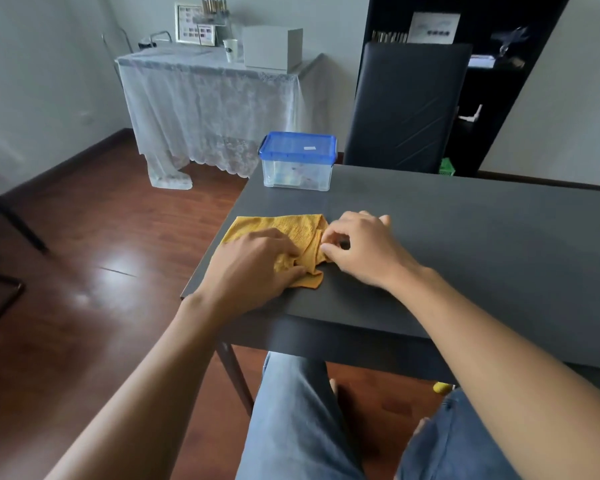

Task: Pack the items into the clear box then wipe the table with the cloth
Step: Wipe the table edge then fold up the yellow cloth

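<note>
A yellow cloth [278, 227] lies crumpled near the left front corner of the dark grey table [465, 244]. My left hand [253, 265] rests on the cloth's near left part, with its fingers pinching a fold. My right hand [364, 247] pinches the cloth's right edge between thumb and fingers. The clear box [297, 169] stands at the table's far left corner, its blue lid [298, 144] shut on it. Several small items show dimly through its wall.
A black chair [406, 105] stands behind the table's far edge. A lace-covered side table [208, 98] with a white box and a paper cup is farther back. The table's left edge drops to the wooden floor [101, 244]. My legs are under the table's front edge.
</note>
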